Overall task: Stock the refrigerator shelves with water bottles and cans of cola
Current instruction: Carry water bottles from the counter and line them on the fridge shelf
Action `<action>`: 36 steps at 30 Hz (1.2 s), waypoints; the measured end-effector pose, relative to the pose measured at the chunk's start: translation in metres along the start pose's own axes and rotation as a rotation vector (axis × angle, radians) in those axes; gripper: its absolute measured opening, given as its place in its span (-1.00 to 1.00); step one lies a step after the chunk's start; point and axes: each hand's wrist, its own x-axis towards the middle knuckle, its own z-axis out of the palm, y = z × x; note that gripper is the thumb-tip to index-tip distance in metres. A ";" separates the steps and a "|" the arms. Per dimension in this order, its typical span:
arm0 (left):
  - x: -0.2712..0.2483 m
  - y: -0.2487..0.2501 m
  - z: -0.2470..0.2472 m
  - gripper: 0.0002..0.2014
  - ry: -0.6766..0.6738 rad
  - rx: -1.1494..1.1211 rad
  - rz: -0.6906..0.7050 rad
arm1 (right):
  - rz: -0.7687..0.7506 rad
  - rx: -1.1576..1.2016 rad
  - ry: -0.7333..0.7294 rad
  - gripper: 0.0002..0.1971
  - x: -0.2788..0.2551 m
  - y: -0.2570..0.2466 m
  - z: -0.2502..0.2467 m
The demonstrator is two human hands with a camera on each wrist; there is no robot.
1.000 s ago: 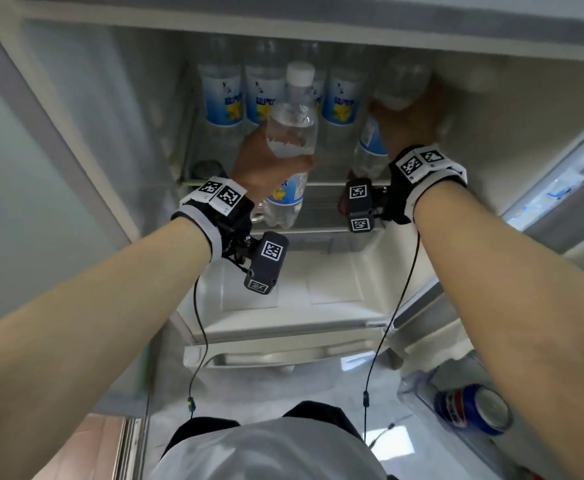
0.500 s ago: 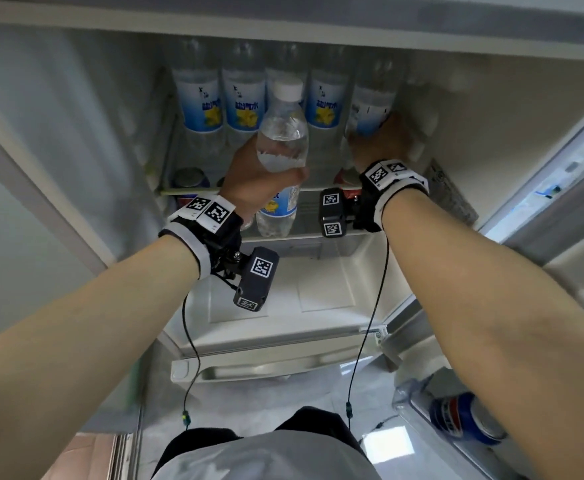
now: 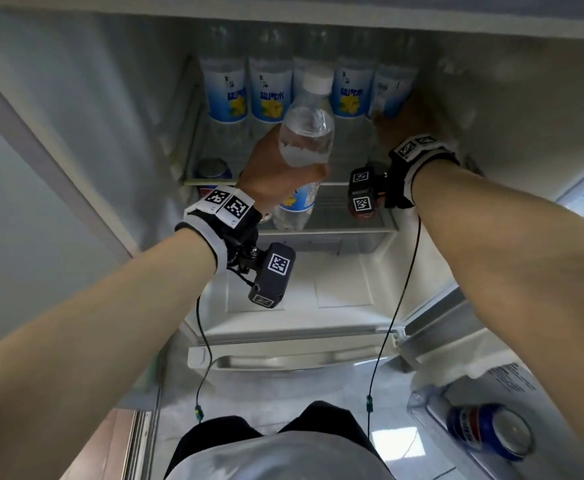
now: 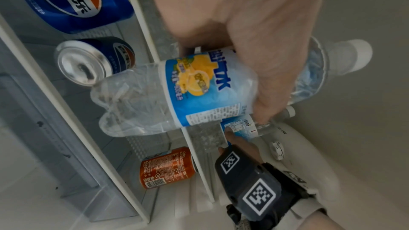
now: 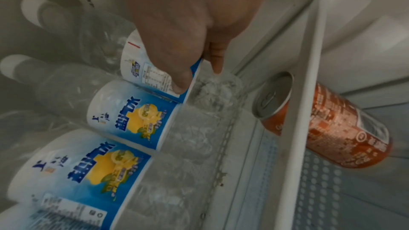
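Bottles of water (image 3: 273, 93) are seen from the head view standing in a row at the back of the upper shelf (image 3: 256, 183), their blue and yellow labels facing out. A blue cola can (image 3: 213, 168) is glimpsed there under the shelf's left end, and another can (image 3: 489, 432) lies in the door bin (image 3: 422, 405) at lower right. Only the left wrist view shows two blue cans (image 4: 95, 59) on the lower shelves and an orange can (image 4: 167, 167) farther right. The orange can (image 5: 321, 125) is shown by the right wrist view to stand just beyond the shelf's white front rail.

A water bottle (image 3: 306, 133) is gripped round its label by the left hand (image 3: 276, 171), thumb and fingers wrapped about it; it is held tilted in front of the shelf, cap up, clear of the row. The left forearm is raised from lower left. The right hand (image 3: 408, 123) is reached to the row's right end, where the end bottle (image 5: 152, 69) is pinched at its label between thumb and fingers, upright beside its neighbour (image 5: 130, 111).
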 end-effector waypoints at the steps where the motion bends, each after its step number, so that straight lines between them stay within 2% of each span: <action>1: 0.000 0.000 0.000 -0.58 -0.001 0.006 0.003 | 0.001 0.005 0.009 -0.45 0.001 0.003 0.001; 7: 0.001 0.001 0.004 -0.56 -0.002 0.028 0.005 | 0.068 0.000 0.023 -0.61 -0.007 0.011 0.004; 11: 0.005 0.005 0.011 -0.57 -0.027 0.002 0.018 | 0.143 0.142 0.075 -0.65 -0.030 0.005 -0.005; 14: 0.008 0.015 0.019 -0.59 -0.053 -0.028 0.044 | 0.144 0.357 0.151 -0.71 -0.062 -0.005 -0.016; 17: 0.011 0.027 0.030 -0.62 -0.068 -0.089 0.048 | 0.169 0.529 0.018 -0.71 -0.102 0.000 -0.021; 19: 0.013 0.035 0.039 -0.69 -0.116 -0.132 0.065 | 0.090 0.492 -0.118 -0.65 -0.133 0.003 -0.023; 21: 0.017 0.043 0.050 -0.74 -0.150 -0.139 0.061 | 0.016 0.461 -0.178 -0.58 -0.149 0.001 -0.022; 25: 0.022 0.050 0.068 -0.76 -0.254 -0.141 0.042 | 0.048 0.393 -0.131 -0.44 -0.137 -0.004 -0.023; 28: 0.025 0.053 0.073 -0.57 -0.304 -0.164 0.019 | 0.091 0.414 -0.034 -0.44 -0.132 -0.005 -0.032; 31: 0.034 0.059 0.071 -0.42 -0.332 -0.124 0.067 | 0.107 0.463 0.020 -0.45 -0.122 -0.007 -0.032; 34: 0.041 0.056 0.065 -0.59 -0.286 -0.217 0.055 | 0.164 0.489 0.039 -0.45 -0.105 -0.014 -0.033; 36: 0.046 0.050 0.059 -0.67 -0.221 -0.221 0.042 | 0.145 0.503 0.078 -0.42 -0.094 -0.016 -0.034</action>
